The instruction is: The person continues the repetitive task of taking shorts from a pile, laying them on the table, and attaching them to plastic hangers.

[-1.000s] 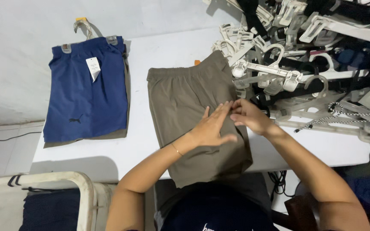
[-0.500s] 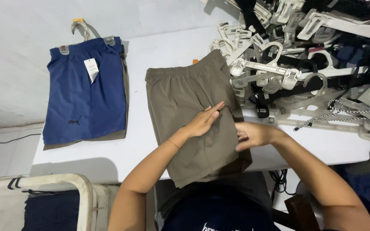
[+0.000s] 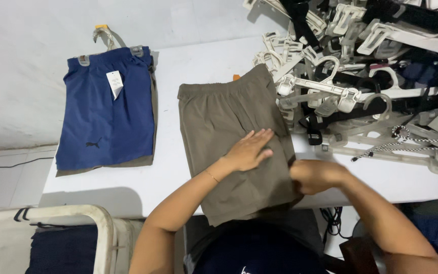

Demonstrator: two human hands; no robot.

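One flat olive-brown shorts [image 3: 224, 132].

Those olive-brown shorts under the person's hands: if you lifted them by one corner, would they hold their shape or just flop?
The olive-brown shorts would probably flop: thin cloth lies flat on the white table, its hem hanging over the near edge. They look light, since the left hand presses them flat with open fingers. They likely slide easily on the smooth tabletop, which may be why the right hand grips their side edge.

Even soft light, sharp focus
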